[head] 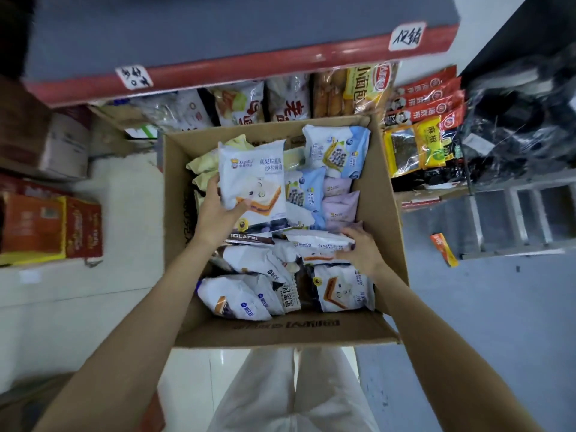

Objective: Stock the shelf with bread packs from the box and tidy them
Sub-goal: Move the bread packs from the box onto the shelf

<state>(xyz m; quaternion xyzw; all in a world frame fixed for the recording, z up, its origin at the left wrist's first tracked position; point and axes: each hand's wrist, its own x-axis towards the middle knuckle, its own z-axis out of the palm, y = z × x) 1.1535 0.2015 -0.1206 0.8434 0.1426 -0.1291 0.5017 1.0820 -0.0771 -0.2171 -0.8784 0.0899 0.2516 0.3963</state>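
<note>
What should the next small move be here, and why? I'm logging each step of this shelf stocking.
Probably lift the white bread pack clear of the cardboard box and carry it toward the shelf. The left hand already grips its lower edge and it stands raised above the other packs. The right hand holds a second white pack still lying in the box, which could follow.

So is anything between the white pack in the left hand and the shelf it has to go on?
Nothing visible blocks it. The left hand holds the white bread pack above the box, clear of the other packs. The shelf lies just past the box's far wall, though packs already line its front.
</note>
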